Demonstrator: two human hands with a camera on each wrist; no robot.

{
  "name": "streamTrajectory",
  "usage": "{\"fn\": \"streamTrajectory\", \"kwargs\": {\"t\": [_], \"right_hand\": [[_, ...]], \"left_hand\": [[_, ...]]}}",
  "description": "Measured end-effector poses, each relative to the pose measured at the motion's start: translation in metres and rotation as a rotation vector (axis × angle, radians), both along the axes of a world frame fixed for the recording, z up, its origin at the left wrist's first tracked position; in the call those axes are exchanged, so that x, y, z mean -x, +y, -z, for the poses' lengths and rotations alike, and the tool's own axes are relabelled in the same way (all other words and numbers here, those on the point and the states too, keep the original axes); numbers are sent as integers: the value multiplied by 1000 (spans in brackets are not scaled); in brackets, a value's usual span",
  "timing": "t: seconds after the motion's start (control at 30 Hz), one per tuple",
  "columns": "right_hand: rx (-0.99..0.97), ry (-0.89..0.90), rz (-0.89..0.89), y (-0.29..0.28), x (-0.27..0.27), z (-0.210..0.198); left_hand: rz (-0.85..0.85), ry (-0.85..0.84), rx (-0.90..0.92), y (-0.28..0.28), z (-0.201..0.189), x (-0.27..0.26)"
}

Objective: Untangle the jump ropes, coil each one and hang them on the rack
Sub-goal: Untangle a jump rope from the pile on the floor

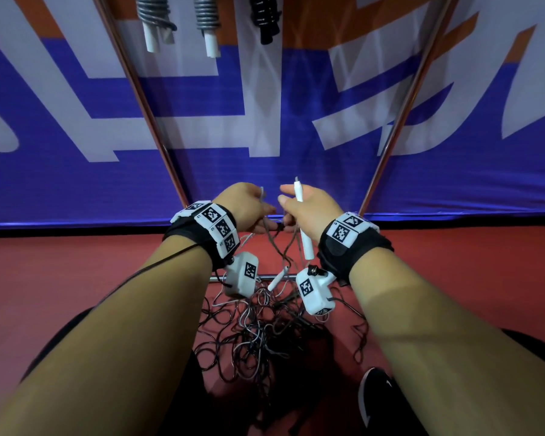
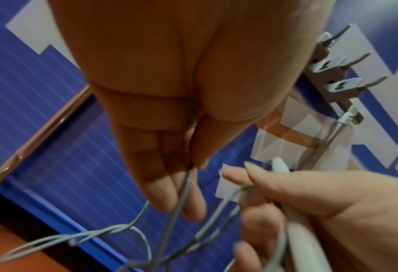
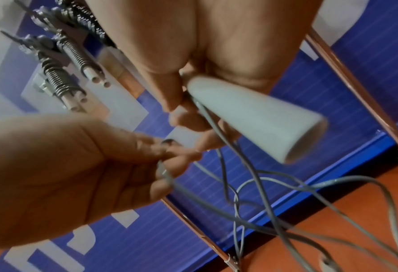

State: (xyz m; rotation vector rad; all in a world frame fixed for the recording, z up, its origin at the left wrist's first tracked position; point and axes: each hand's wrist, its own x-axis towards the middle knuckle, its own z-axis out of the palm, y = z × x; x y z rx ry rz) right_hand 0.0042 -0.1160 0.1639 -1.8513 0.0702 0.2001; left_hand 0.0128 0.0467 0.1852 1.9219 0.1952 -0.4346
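Note:
A tangle of grey and dark jump ropes (image 1: 261, 335) lies on the red floor between my forearms. My right hand (image 1: 299, 209) grips a white handle (image 1: 303, 228) upright, and its fingers also hold grey rope strands (image 3: 218, 128); the same handle (image 3: 251, 114) fills the right wrist view. My left hand (image 1: 258, 209), close beside it, pinches a grey rope (image 2: 186, 182) between thumb and fingers. Strands hang from both hands down into the tangle. A second white handle (image 1: 277, 280) lies in the pile. Three coiled ropes (image 1: 206, 20) hang on the rack above.
Two copper rack poles (image 1: 145, 99) (image 1: 403, 99) slant up in front of a blue and white banner. A horizontal base bar (image 1: 266, 277) crosses behind the tangle. Bare hooks (image 2: 342, 86) show on the rack. My black shoe (image 1: 375, 394) is at the lower right.

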Motion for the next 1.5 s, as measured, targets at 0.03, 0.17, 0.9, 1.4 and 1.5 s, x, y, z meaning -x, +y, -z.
{"fn": "streamTrajectory", "kwargs": {"t": [0.03, 0.17, 0.9, 1.4, 1.5], "right_hand": [[-29, 33, 56, -1, -3, 1], [-74, 49, 249, -10, -11, -3], [301, -54, 114, -24, -11, -23], [56, 317, -308, 7, 9, -16], [111, 287, -385, 11, 18, -14]], "left_hand": [[-60, 1, -18, 4, 0, -3], [-221, -105, -414, 27, -3, -16], [-21, 15, -527, 27, 4, -21], [-421, 203, 1061, 5, -28, -10], [-566, 42, 1100, 10, -25, -19]]}}
